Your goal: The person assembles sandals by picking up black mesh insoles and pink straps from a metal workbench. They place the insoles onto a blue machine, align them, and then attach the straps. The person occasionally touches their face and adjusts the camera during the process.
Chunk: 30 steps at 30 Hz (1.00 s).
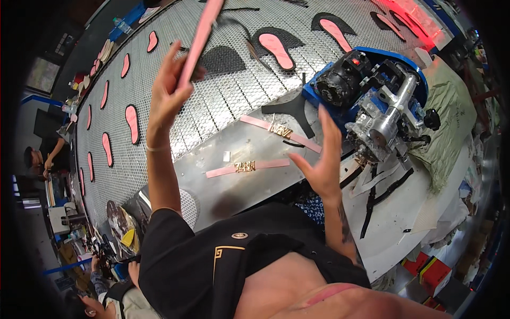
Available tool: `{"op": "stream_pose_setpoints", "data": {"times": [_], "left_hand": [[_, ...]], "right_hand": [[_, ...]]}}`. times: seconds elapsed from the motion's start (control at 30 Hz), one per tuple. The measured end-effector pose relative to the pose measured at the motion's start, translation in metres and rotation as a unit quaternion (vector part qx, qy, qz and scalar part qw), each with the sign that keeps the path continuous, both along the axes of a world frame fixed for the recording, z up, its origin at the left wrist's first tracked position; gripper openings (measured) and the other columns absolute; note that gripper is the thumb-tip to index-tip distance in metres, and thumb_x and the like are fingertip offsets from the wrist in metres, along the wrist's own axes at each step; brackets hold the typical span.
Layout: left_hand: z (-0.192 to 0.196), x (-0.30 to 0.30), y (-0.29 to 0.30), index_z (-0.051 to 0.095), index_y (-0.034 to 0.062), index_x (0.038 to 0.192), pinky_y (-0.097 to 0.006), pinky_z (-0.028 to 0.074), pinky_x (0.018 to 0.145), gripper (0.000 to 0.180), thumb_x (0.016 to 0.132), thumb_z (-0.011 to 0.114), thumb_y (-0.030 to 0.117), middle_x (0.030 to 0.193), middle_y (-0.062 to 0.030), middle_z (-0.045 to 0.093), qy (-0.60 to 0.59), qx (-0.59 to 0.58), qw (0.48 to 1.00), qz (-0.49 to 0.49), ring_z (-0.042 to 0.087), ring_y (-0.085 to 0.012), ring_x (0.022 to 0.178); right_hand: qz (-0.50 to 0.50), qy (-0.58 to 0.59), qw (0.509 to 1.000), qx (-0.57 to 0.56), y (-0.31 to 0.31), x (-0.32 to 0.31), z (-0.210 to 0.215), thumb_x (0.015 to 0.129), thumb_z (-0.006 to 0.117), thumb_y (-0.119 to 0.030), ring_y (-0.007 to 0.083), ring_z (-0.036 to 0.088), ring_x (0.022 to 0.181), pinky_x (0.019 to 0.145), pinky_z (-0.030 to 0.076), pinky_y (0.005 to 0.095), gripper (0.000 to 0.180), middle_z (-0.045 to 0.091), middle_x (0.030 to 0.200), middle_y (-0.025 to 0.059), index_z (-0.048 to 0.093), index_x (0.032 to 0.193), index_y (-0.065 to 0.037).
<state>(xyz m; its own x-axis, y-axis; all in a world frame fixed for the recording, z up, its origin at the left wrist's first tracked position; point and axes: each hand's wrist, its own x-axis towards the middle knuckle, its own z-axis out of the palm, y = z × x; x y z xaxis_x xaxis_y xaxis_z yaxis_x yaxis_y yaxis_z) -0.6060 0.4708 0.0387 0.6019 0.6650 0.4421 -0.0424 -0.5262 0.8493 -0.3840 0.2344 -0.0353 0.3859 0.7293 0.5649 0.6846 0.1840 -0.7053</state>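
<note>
My left hand [171, 87] is raised over the mesh bench, its fingers closed around the lower end of a long pink piece [203, 37] that runs past the upper edge of the view. Whether this is a strap or an insole seen edge-on, I cannot tell. My right hand [325, 157] hovers empty beside the machine, thumb and fingers apart. Between the hands, a pink strap [218, 172] with a gold metal ornament lies on the metal sheet. A second such pink strap [255, 123] lies behind it, close to a black Y-shaped piece [289, 110].
A blue machine with a black motor [337, 82] stands at the right. Several pink insoles with black edges [276, 50] lie across the mesh surface [175, 127]. Green cloth [446, 117] hangs beyond the machine. Other people [45, 157] are at the far left and lower left.
</note>
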Motion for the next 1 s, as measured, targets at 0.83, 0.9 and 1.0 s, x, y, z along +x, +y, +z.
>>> {"op": "stream_pose_setpoints", "data": {"times": [0.83, 0.9, 1.0], "left_hand": [[-0.208, 0.046, 0.061, 0.021, -0.0161, 0.141, -0.042, 0.028, 0.112, 0.105, 0.077, 0.073, 0.049, 0.143, -0.0357, 0.031, 0.361, 0.148, 0.836, 0.387, 0.037, -0.0406, 0.133], [-0.184, 0.059, 0.021, 0.029, -0.0094, 0.142, -0.042, 0.031, 0.11, 0.087, 0.085, 0.065, 0.045, 0.144, -0.0273, 0.036, 0.178, 0.057, 0.95, 0.25, 0.039, -0.0359, 0.133], [-0.149, 0.072, -0.067, 0.036, -0.0006, 0.143, -0.036, 0.033, 0.108, 0.065, 0.096, 0.051, 0.041, 0.14, -0.0154, 0.045, 0.031, -0.222, 0.974, -0.024, 0.042, -0.0269, 0.131]], "right_hand": [[0.167, 0.448, 0.859, -0.182, 0.025, -0.019, -0.024, 0.1, 0.046, -0.018, 0.0068, 0.048, 0.051, 0.05, 0.041, 0.0217, 0.034, 0.058, 0.067, 0.0043, 0.049, 0.127, 0.002], [0.089, 0.375, 0.908, -0.163, 0.026, -0.013, -0.033, 0.097, 0.048, -0.011, 0.0091, 0.048, 0.057, 0.055, 0.043, 0.0263, 0.036, 0.051, 0.068, 0.0022, 0.044, 0.131, 0.002], [-0.005, 0.269, 0.943, -0.196, 0.031, -0.021, -0.03, 0.092, 0.049, -0.003, 0.0242, 0.056, 0.079, 0.073, 0.047, 0.0371, 0.051, 0.054, 0.089, 0.012, 0.032, 0.14, 0.004]]}}
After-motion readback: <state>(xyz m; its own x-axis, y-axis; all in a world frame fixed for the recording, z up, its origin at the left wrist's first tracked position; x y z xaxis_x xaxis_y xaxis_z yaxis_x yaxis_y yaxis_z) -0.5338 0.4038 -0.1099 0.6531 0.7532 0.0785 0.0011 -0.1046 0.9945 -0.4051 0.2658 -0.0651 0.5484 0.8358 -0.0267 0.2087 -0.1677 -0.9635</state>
